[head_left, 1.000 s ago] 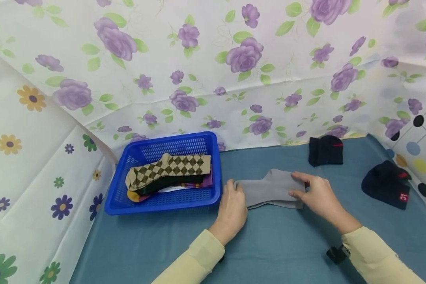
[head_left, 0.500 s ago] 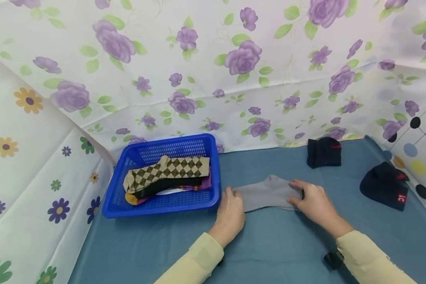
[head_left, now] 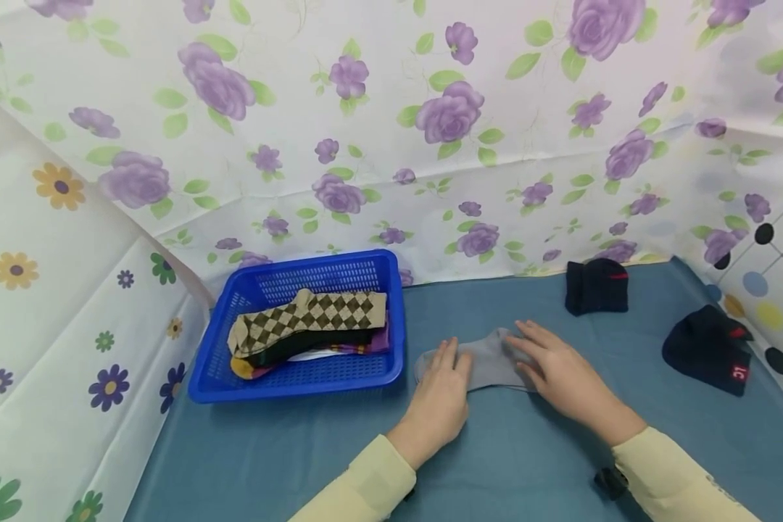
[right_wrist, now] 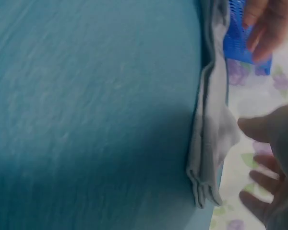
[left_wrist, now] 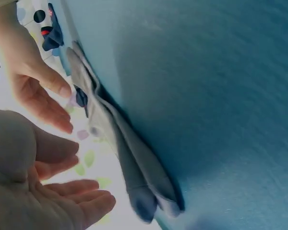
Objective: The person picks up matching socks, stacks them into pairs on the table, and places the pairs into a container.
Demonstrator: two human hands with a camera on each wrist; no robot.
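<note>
On the blue table [head_left: 313, 464] with flowery sheets behind, the gray socks [head_left: 489, 359] lie folded just right of the basket [head_left: 300, 380], left hand [head_left: 438, 399] and right hand [head_left: 557, 373] flat-fingered on them, so looks like folding's about done, binning left, plus two dark socks [head_left: 597, 286] further right.

A blue-covered table [head_left: 509, 449] bears a blue basket [head_left: 300, 373], grey sock [head_left: 489, 359], two dark socks [head_left: 597, 286].
</note>
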